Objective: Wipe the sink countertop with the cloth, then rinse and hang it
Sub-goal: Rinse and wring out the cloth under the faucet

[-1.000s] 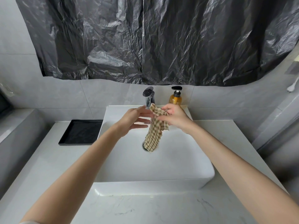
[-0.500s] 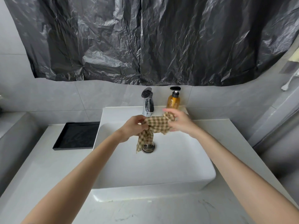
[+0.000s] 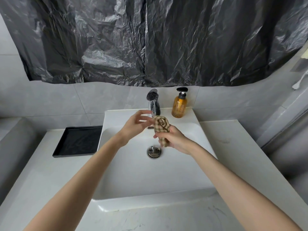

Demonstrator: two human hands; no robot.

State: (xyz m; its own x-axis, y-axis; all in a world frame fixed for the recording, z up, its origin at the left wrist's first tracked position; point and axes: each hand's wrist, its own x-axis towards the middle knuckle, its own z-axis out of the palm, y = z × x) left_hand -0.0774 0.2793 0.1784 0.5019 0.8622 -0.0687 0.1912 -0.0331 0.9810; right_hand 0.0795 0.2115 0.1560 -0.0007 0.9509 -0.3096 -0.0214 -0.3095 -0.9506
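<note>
A beige checked cloth [image 3: 161,126] is bunched into a tight roll above the white sink basin [image 3: 166,174]. My right hand [image 3: 173,139] grips the lower part of the roll, just above the metal drain [image 3: 154,151]. My left hand [image 3: 135,124] hovers beside the cloth's top end with its fingers spread, near the chrome faucet [image 3: 153,102]. Whether its fingertips touch the cloth is unclear. The white countertop [image 3: 33,177] surrounds the basin.
An amber soap pump bottle [image 3: 179,104] stands on the basin's back right corner. A black tray [image 3: 77,141] lies on the counter to the left. Black plastic sheeting [image 3: 150,40] covers the wall above. A grey ledge sits at far left.
The cloth was stretched between both hands and is now wound into a compact roll in my right hand. My left hand has let go and opened beside it.
</note>
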